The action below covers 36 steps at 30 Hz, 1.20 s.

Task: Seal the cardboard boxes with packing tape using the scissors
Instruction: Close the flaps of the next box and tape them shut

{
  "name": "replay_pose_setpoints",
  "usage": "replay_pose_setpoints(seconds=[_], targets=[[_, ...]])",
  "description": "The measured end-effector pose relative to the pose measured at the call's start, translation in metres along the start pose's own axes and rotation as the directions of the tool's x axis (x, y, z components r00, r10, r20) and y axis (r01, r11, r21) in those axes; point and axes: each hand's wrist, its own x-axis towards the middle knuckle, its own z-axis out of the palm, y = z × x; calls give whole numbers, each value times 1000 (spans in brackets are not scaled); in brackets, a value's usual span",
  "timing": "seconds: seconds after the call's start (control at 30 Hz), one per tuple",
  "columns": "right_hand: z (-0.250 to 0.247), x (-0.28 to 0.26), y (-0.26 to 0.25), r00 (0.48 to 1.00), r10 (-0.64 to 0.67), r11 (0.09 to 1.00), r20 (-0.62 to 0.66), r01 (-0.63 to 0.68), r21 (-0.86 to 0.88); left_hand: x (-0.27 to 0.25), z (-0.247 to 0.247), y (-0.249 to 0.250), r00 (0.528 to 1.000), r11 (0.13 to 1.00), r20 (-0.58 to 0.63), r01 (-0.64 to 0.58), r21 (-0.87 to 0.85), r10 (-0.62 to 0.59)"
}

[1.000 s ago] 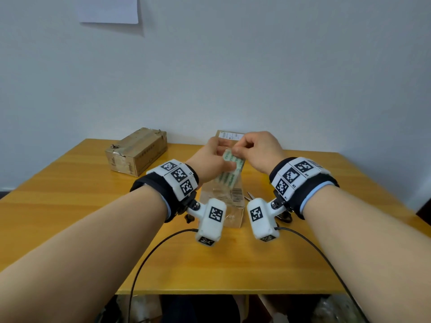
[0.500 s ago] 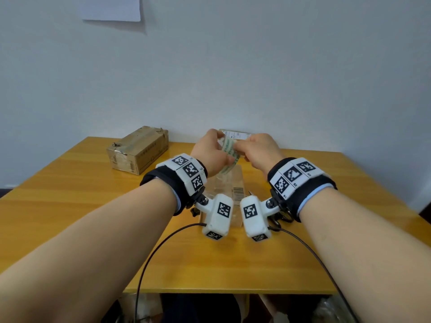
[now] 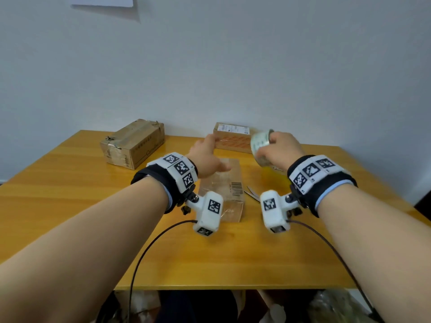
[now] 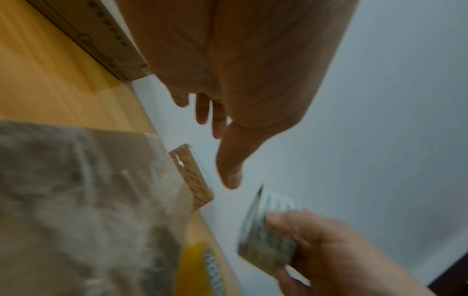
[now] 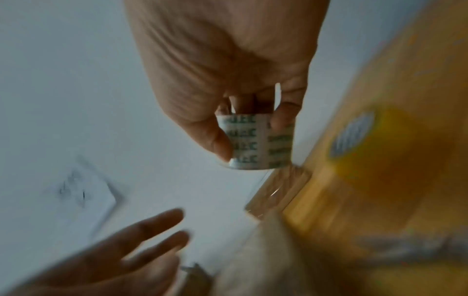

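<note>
My right hand (image 3: 277, 148) grips a roll of packing tape (image 3: 260, 145) printed in green, held in the air over the right part of the table; the roll (image 5: 255, 142) sits between thumb and fingers. My left hand (image 3: 207, 157) is open with fingers spread, hovering above the tape-covered cardboard box (image 3: 224, 190) in the middle. The scissors (image 3: 253, 193) lie just right of that box, mostly hidden by my right wrist camera. A second box (image 3: 133, 143) stands at the back left. A third, flat box (image 3: 233, 138) with a white label lies at the back by the wall.
The wooden table (image 3: 70, 206) ends at its front edge near me, and a white wall closes the back. A sheet of paper (image 3: 102, 1) is stuck high on the wall. Cables run from both wrist cameras down over the table front.
Both hands held the tape roll together over the middle box. Now the left hand has let go and opened, and the right hand has carried the roll off to the right.
</note>
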Motion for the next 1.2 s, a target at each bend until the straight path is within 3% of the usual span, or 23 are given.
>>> replay_pose_setpoints(seconds=[0.07, 0.1, 0.17, 0.23, 0.27, 0.37, 0.43, 0.57, 0.77, 1.0, 1.1, 1.2], targets=[[0, 1, 16, 997, 27, 911, 68, 4, -413, -3, 5, -15, 978, 965, 41, 194, 176, -204], [3, 1, 26, 991, 63, 839, 117, 11, -544, -3, 10, -24, 952, 943, 72, 282, 177, -299], [13, -2, 40, 964, 184, 711, 192, 4, -703, -4, 18, -34, 906, 916, 137, 393, 77, -400], [20, -5, 45, 954, 238, 626, 184, -6, -780, -5, 23, -39, 889, 903, 175, 431, 1, -424], [22, -6, 43, 970, 202, 630, 138, -21, -776, -3, 25, -41, 890, 907, 201, 421, -24, -408], [31, -8, 26, 996, -67, 769, -66, 10, -640, 4, 32, -43, 905, 932, 263, 360, -50, -336], [49, -11, 10, 993, -121, 846, -6, 100, -523, 16, 39, -53, 921, 934, 239, 341, -106, -309], [98, -15, 0, 993, 18, 890, 117, 37, -455, 11, 36, -50, 932, 951, 208, 308, -26, -296], [118, -12, -1, 956, 174, 876, 237, -40, -481, 10, 35, -55, 923, 937, 246, 332, -109, -298], [108, -16, -7, 944, 192, 862, 270, -31, -506, -3, 32, -56, 905, 864, 359, 359, -352, -230], [106, -20, -7, 952, 130, 846, 276, 38, -532, -2, 33, -61, 907, 872, 352, 355, -337, -233], [103, -17, -13, 944, 180, 832, 277, 4, -555, 0, 27, -65, 892, 885, 394, 354, -302, -222]])
